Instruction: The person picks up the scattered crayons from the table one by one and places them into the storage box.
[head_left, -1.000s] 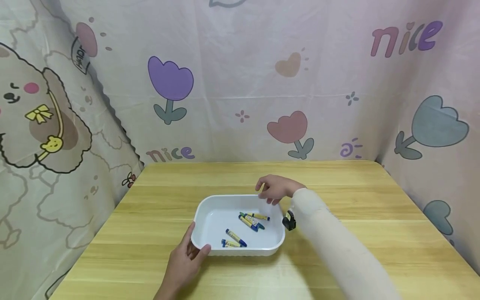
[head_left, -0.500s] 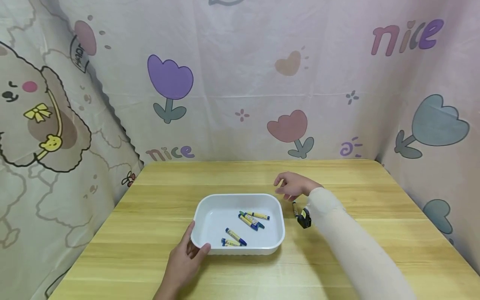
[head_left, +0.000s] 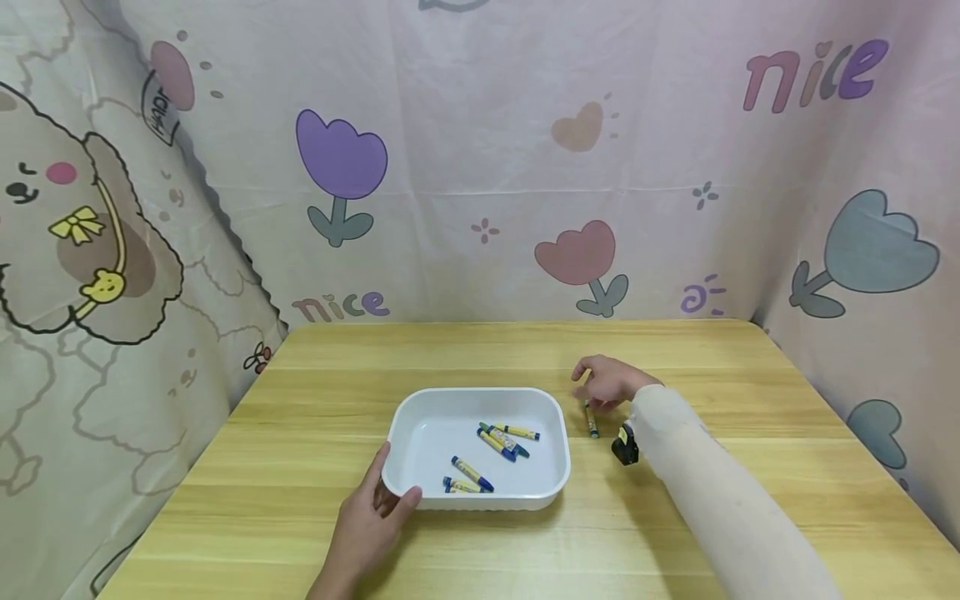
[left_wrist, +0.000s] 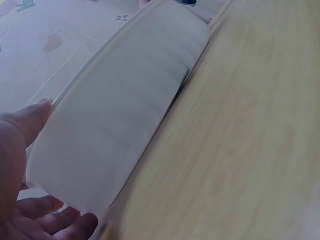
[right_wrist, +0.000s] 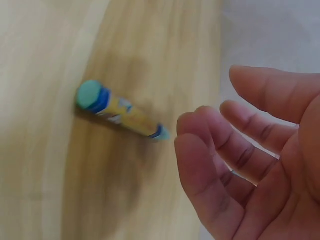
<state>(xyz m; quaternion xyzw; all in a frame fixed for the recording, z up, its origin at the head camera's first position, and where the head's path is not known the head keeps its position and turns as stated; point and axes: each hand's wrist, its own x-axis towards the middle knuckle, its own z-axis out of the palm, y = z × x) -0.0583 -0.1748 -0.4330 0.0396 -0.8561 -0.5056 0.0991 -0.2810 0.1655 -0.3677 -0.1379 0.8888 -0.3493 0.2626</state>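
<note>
A white rectangular tray stands mid-table with several yellow-wrapped crayons lying on its floor. My left hand holds its near left corner, thumb at the front and fingers on the left side. The left wrist view has the tray's outer wall between thumb and fingers. Right of the tray, a single crayon lies on the table. My right hand hovers at its far end, fingers loosely bent. In the right wrist view this crayon has a green end and blue bands, apart from the fingertips.
The wooden table reaches back to a printed curtain. A small black device is at the right wrist, by a pale sleeve.
My right hand has moved right, from over the tray's far right corner to beside the loose crayon, which has come into sight. My left hand and the tray have stayed put.
</note>
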